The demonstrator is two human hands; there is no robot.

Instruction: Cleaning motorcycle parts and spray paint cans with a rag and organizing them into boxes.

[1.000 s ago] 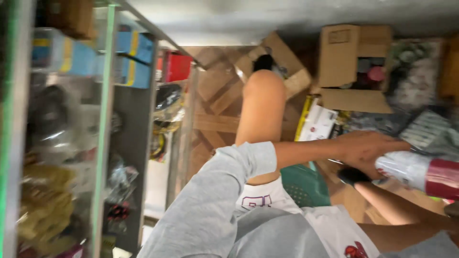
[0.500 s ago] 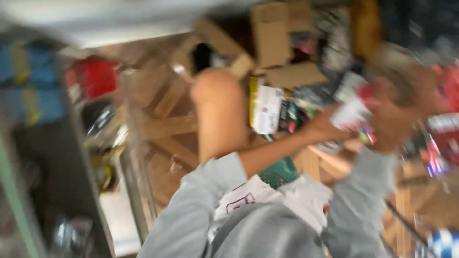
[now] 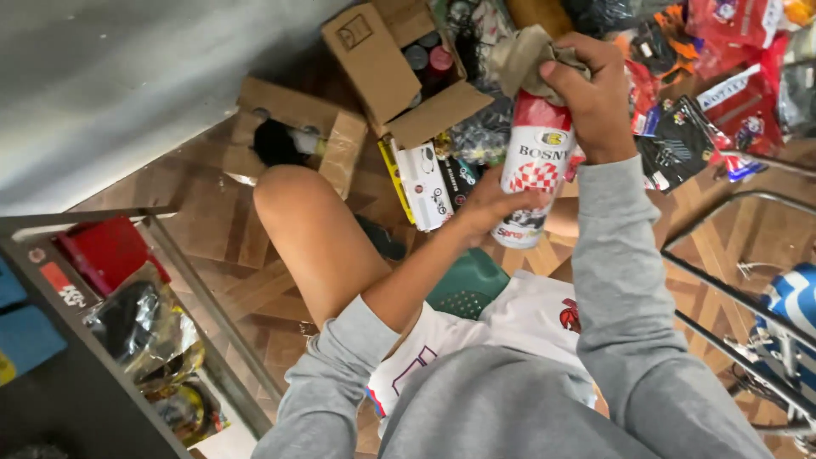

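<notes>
Raised since a second ago from the far right edge to upper centre, and turned upright: a white-and-red spray can, now sharp after a blurred swing of the view. Gripped low on its body by the left hand, fingers wrapped round the near side. Pressed over the cap at 12 o'clock, a crumpled tan cloth, pinched and bunched by the right hand. Wiping apparently under way, the top covered, the can's lower body uncovered by cloth; how much already cleaned, impossible to tell. At 10 o'clock from the can, an open cardboard box with more capped cans inside. At 9 o'clock, a bare knee above the parquet floor. At 3 o'clock, a heap of packaged goods. Low at 8 o'clock, a shelf with bagged items.
</notes>
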